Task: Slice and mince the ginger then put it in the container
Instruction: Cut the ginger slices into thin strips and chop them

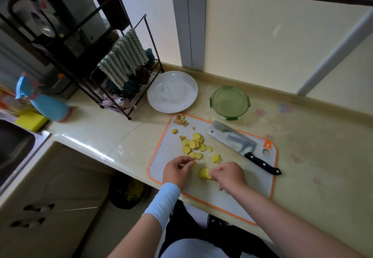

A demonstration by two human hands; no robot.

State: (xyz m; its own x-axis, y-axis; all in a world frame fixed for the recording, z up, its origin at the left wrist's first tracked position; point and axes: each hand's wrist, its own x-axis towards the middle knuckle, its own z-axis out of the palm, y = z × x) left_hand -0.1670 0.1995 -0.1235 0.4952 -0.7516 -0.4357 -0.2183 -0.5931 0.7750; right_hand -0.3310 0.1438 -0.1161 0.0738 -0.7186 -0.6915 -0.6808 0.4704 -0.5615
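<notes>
The pale bench (302, 146) fills most of the view, and a metal sink (12, 146) is set in it at 9 o'clock. A black wire rack (150, 41) with a striped cloth (123, 59) hung over it stands at 10 o'clock from the cutting board (238, 181), which is grey with an orange edge and lies at the near edge of the bench. A white plate (172, 92) rests just beyond the board at 11 o'clock, and the green container (230, 101) sits at 12 o'clock, near the board but not touching it. A cleaver (234, 142) with a black handle lies flat on the board at 2 o'clock, no hand on it. The left hand (176, 170), with a light blue sleeve on the wrist, pinches one slice (194, 164) between thumb and forefinger. The right hand (229, 175) has its fingers curled and pinches a small stack (203, 173) of slices. The other ginger slices (193, 143) lie loose in the middle of the board, and brown peel scraps (181, 120) lie at its far left corner.
</notes>
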